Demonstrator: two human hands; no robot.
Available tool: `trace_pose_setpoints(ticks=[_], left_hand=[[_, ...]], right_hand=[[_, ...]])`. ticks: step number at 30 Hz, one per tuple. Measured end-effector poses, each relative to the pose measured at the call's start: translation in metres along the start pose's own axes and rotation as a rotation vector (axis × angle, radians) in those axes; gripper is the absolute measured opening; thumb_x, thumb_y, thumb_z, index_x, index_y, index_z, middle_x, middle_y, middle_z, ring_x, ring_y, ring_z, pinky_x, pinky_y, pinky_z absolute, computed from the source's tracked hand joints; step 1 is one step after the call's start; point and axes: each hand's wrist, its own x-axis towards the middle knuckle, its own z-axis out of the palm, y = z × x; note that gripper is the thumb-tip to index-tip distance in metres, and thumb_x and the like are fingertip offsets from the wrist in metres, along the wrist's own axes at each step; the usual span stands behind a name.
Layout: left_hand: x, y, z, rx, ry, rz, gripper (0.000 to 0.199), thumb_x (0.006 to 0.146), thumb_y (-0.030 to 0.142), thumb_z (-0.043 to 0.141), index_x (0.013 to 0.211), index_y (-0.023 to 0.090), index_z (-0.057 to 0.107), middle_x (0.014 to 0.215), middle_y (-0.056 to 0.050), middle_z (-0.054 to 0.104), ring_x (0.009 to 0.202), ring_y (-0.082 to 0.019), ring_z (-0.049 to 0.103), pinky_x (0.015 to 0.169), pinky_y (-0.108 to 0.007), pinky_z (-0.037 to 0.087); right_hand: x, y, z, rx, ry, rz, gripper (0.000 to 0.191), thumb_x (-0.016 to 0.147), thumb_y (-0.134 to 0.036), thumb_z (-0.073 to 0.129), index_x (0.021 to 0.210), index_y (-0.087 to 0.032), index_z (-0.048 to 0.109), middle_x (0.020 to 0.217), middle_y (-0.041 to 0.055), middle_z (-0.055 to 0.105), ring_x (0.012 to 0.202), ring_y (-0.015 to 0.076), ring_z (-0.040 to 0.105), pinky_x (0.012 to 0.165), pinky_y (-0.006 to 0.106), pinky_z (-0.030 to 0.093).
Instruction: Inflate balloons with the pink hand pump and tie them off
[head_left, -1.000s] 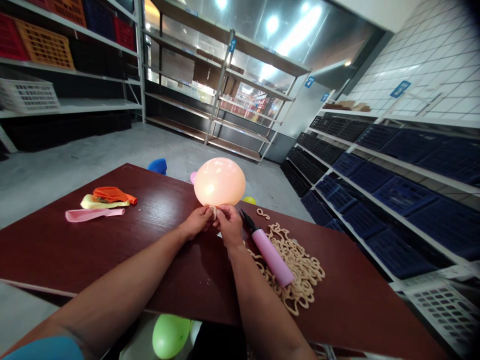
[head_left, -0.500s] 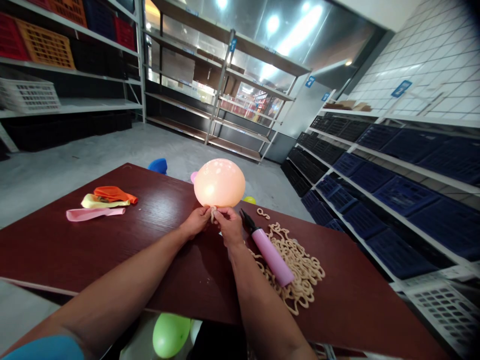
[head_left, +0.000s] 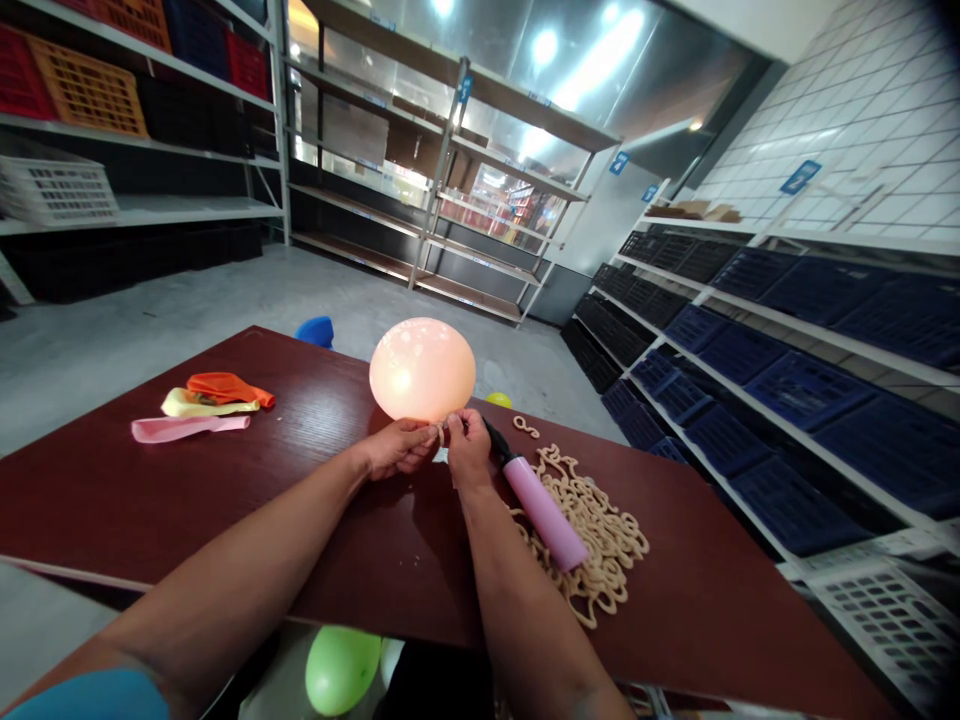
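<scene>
A blown-up peach balloon [head_left: 422, 368] rises over the far edge of the dark red table [head_left: 360, 570]. Below it, my left hand [head_left: 401, 447] is closed, pinching the balloon's neck. Close beside it on the right, my right hand [head_left: 469, 443] is closed too, its fingertips at the same neck with a small beige loop between the hands. The fingers partly hide the neck and the loop. Just right of my right hand lies a pink hand pump [head_left: 546, 512] with a black nozzle, resting on a heap of beige rubbery loops [head_left: 600, 530].
Uninflated orange [head_left: 225, 387], yellow [head_left: 199, 404] and pink [head_left: 187, 428] balloons lie on the table's left side. A green balloon [head_left: 343, 668] is below the near edge. Shelves with dark blue crates [head_left: 810, 375] stand at the right, and a metal rack [head_left: 442, 200] at the back.
The peach balloon has shifted left and tilted. My right fingers have moved a little up and right, away from the left hand, which has turned and come slightly right.
</scene>
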Motion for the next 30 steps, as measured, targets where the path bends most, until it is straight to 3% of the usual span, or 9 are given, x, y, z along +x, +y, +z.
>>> trace_pose_setpoints(ticks=[7, 13, 19, 24, 30], left_hand=[[-0.006, 0.002, 0.005, 0.061, -0.109, -0.105, 0.038, 0.073, 0.044, 0.063, 0.065, 0.017, 0.038, 0.05, 0.008, 0.021, 0.039, -0.002, 0.012, 0.037, -0.017, 0.006], [-0.008, 0.001, 0.008, 0.064, -0.074, -0.101, 0.04, 0.071, 0.04, 0.067, 0.066, 0.019, 0.033, 0.052, 0.008, 0.027, 0.039, -0.002, 0.016, 0.036, -0.017, 0.008], [-0.007, 0.004, -0.002, 0.166, -0.068, -0.106, 0.037, 0.07, 0.041, 0.067, 0.065, 0.018, 0.038, 0.049, 0.008, 0.03, 0.037, -0.003, 0.02, 0.036, -0.019, 0.012], [-0.006, 0.005, -0.014, 0.224, 0.091, -0.093, 0.036, 0.068, 0.041, 0.067, 0.066, 0.018, 0.04, 0.049, 0.008, 0.03, 0.037, -0.003, 0.018, 0.036, -0.019, 0.01], [0.005, 0.005, -0.018, 0.04, 0.285, 0.019, 0.039, 0.071, 0.043, 0.063, 0.062, 0.018, 0.034, 0.05, 0.009, 0.027, 0.038, -0.002, 0.018, 0.037, -0.017, 0.013]], right_hand=[[0.0, 0.01, 0.003, -0.1, 0.106, -0.058, 0.019, 0.081, -0.037, 0.045, 0.078, -0.02, 0.051, 0.072, -0.0007, 0.055, 0.069, 0.0144, 0.049, 0.065, 0.026, 0.04], [-0.001, 0.011, 0.006, -0.049, 0.126, -0.032, 0.019, 0.083, -0.038, 0.044, 0.077, -0.02, 0.048, 0.068, -0.002, 0.053, 0.066, 0.0137, 0.048, 0.064, 0.025, 0.039], [-0.002, 0.017, 0.013, -0.002, 0.147, 0.037, 0.019, 0.082, -0.039, 0.044, 0.079, -0.02, 0.049, 0.068, -0.0019, 0.055, 0.062, 0.0135, 0.051, 0.061, 0.025, 0.041], [0.001, 0.027, 0.022, 0.12, 0.162, 0.095, 0.02, 0.081, -0.041, 0.044, 0.08, -0.021, 0.049, 0.063, -0.0016, 0.057, 0.057, 0.0141, 0.054, 0.055, 0.026, 0.044], [0.005, 0.027, 0.027, 0.352, 0.07, 0.197, 0.027, 0.078, -0.045, 0.05, 0.088, -0.02, 0.049, 0.065, -0.0002, 0.061, 0.054, 0.016, 0.059, 0.052, 0.029, 0.05]])
